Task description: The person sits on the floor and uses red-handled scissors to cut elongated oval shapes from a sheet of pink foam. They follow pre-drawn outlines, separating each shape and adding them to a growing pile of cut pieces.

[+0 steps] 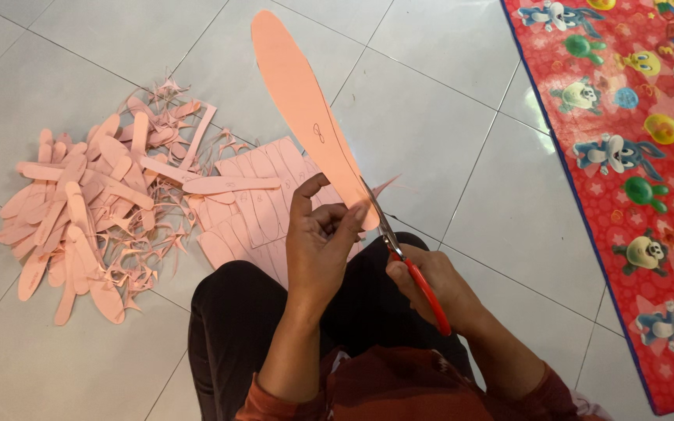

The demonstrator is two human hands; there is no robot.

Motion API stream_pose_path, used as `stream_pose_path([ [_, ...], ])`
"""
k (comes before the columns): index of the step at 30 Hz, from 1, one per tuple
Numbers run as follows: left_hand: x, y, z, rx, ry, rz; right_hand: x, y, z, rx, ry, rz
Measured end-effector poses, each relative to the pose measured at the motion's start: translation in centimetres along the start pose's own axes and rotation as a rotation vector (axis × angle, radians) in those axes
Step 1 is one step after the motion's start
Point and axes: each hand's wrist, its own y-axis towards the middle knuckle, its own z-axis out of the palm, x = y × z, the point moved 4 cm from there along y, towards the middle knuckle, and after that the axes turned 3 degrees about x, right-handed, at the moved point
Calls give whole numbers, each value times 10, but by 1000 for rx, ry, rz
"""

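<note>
Trimming a pink insole shape with red-handled scissors

The left hand [317, 238] pinches the lower end of the long pink cut-out [306, 109], fingers closed on it and holding it upright so its edge meets the blades; the right hand [431, 284] is wrapped around the scissors [411, 269], whose blades seem nearly shut at the heel end. Finished pieces and offcuts [79, 210] are heaped on the tiled floor [431, 117] beside marked pink sheets [263, 203]
</note>
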Motion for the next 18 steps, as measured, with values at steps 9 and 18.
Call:
stream_pose_path([
  [9,5,3,-4,-48,-132,55,-5,0,3,-15,-81,1],
  [18,13,-1,7,60,-120,47,21,1,-1,5,-96,-167],
])
